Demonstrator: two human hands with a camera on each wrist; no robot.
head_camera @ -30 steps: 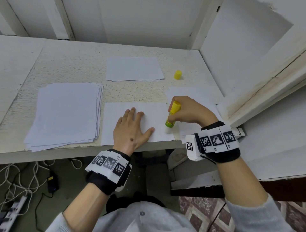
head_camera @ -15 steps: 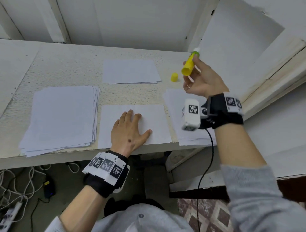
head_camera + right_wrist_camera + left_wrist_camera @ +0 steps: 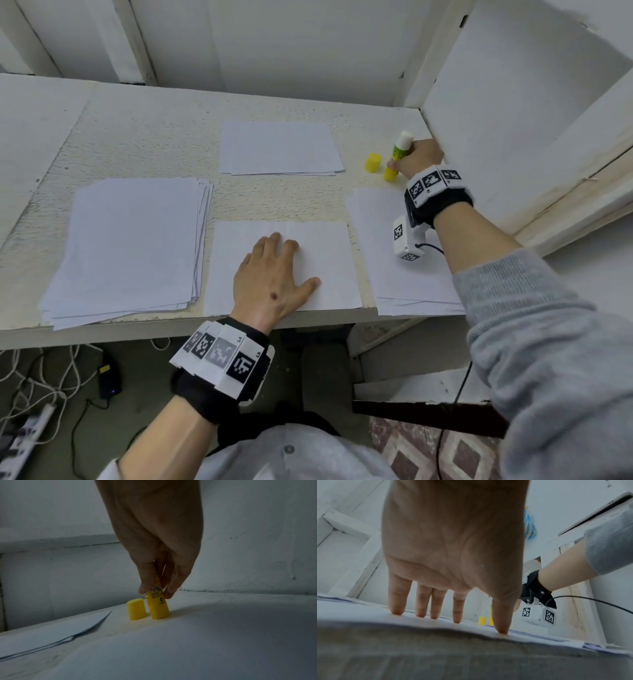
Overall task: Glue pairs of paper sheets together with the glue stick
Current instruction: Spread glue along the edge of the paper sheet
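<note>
My right hand pinches the yellow glue stick upright at the desk's back right, its base on the desk and its white glue tip up. The stick's yellow cap stands just left of it. In the right wrist view my fingers hold the glue stick beside the cap. My left hand lies flat with spread fingers on a white sheet at the desk's front edge. The left wrist view shows those fingertips pressing the paper.
A thick stack of sheets lies at the left, a thin pile at the back middle, another pile under my right forearm. A white wall closes the right side. Cables and a power strip lie on the floor.
My right hand lifted the glue stick off the front sheet, swung it up and back, and has set it upright beside the cap. The left hand stayed flat on the sheet.
</note>
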